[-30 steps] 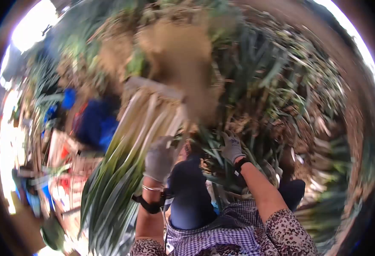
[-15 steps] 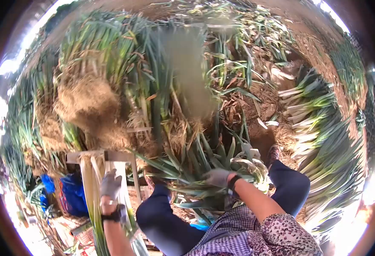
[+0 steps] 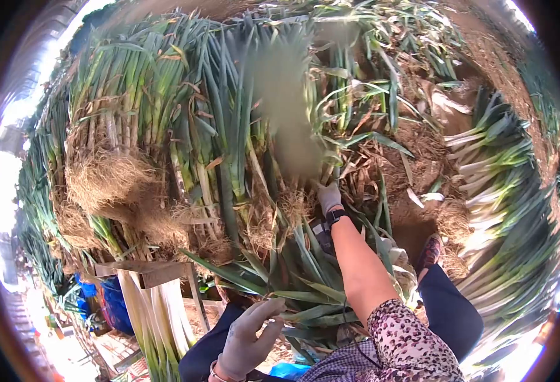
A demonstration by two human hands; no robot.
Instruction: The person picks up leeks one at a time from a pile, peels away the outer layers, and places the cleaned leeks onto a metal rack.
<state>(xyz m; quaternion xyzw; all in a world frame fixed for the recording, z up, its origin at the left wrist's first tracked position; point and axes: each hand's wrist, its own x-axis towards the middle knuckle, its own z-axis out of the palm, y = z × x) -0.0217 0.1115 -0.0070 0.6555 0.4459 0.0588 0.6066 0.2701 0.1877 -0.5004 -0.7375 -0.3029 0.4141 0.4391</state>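
My right hand, in a pale glove, reaches forward to the root end of the standing green onions. Its fingertips are partly hidden among the stalks, and I cannot tell whether they grip one. Closer to me, my left hand, also gloved, hangs over my lap with thumb and fingers apart and nothing between them. Loose green leaves lie between my knees, below my right forearm. To the left, trimmed green onions with long white stems rest against a wooden stand.
Bundled green onions with shaggy roots form a wall ahead. Along the right lies a long row of cleaned green onions. Dry leaf scraps cover the ground between. Blue plastic sits behind the stand.
My right hand has moved forward from the leaves at my lap to the standing onions. My left hand has left the white stems at the stand and come right, over my lap.
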